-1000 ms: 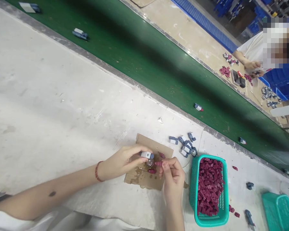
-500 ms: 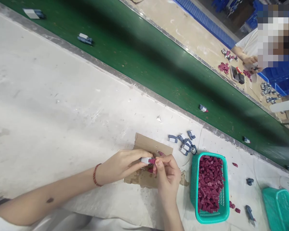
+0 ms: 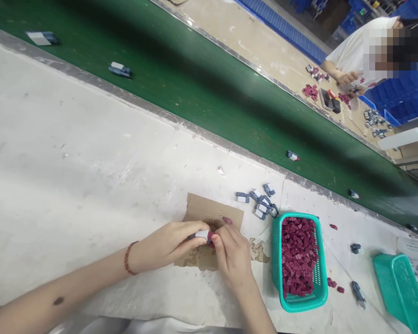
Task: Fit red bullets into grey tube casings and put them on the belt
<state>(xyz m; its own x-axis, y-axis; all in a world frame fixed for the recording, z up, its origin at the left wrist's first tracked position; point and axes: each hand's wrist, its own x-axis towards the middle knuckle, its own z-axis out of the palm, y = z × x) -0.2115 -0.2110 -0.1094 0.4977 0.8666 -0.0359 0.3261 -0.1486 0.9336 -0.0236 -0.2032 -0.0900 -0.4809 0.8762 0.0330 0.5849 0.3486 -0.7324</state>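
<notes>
Between the thumb and fingers of my left hand (image 3: 169, 243) is a small blue-grey and white plastic part (image 3: 201, 234). My right hand (image 3: 234, 255) is closed at its right end, thumb and fingers pressed on a maroon plastic piece (image 3: 210, 236) that meets the white part; how far it is seated is hidden by the fingers. Both hands are over a stained piece of cardboard (image 3: 198, 204), where another maroon piece (image 3: 226, 220) lies. Several blue-grey and white parts (image 3: 261, 210) are heaped behind my right hand.
A teal basket (image 3: 275, 264) full of maroon pieces (image 3: 297, 255) stands to the right, with another teal basket (image 3: 386, 278) beyond. A green conveyor belt (image 3: 202, 102) carrying spaced-out parts crosses behind the white table (image 3: 90, 185). Across it, a co-worker's hands (image 3: 350, 81) handle small parts.
My right hand has turned and closed in against the white part, so less of the maroon piece shows. The camera view has shifted slightly.
</notes>
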